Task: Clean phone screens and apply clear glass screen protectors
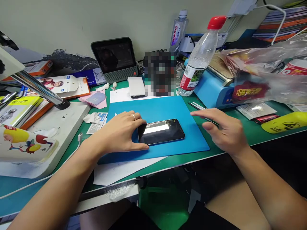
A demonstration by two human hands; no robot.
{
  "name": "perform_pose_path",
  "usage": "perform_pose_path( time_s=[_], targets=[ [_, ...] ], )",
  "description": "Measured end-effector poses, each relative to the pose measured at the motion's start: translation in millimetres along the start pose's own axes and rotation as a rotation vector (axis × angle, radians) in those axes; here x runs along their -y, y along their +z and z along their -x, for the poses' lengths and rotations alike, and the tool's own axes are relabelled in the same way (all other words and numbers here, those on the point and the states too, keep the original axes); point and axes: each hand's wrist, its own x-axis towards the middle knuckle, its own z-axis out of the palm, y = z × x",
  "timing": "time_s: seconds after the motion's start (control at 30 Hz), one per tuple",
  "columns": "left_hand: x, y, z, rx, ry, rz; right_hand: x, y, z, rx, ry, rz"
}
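The left hand (124,130) holds one end of a flat, shiny black glass phone (165,135), thumb by the near edge, fingers at the far side. The phone lies on a flat blue mat (165,105). Near the mat's right edge, the right hand (225,131) is loose, pointing finger and thumb apart.

Illumination is moderate, fairly even over the blue mat (172,107); a white rectangular reflection glares on the phone (165,135); the plastic bag (266,60) shows highlights; deep shadow lies beneath the table (251,132); edges appear stretched; one block (159,73) is pixelated
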Motion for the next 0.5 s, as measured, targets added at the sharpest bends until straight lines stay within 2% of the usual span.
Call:
perform_pose_path(
  time_s=[0.03, 0.1, 0.2, 0.27, 0.37, 0.5],
  targets=[
    [-0.3, 0.3, -0.3, 0.003, 0.000, -0.005, 1.7, -5.2, 13.1, -0.072, 0.022, -0.004],
    [-1.3, 0.4, -0.8, 0.006, -0.007, -0.009, 2.8, -16.6, 47.6, -0.127, 0.100, 0.027],
    [-3.4, 0.0, -1.7, 0.010, -0.014, 0.001, 0.7, -31.6, 107.7, -0.041, 0.103, 0.120],
    [-4.8, 0.1, -2.5, 0.007, -0.017, 0.012, 0.5, -35.8, 142.4, 0.021, 0.172, 0.164],
    [-6.1, 1.0, -4.0, 0.000, -0.020, 0.027, 1.5, -27.8, 176.4, 0.000, 0.289, 0.175],
    [-6.4, 2.0, -6.4, -0.008, -0.020, 0.061, -12.6, 8.9, 198.2, 0.173, 0.231, 0.142]
  ],
)
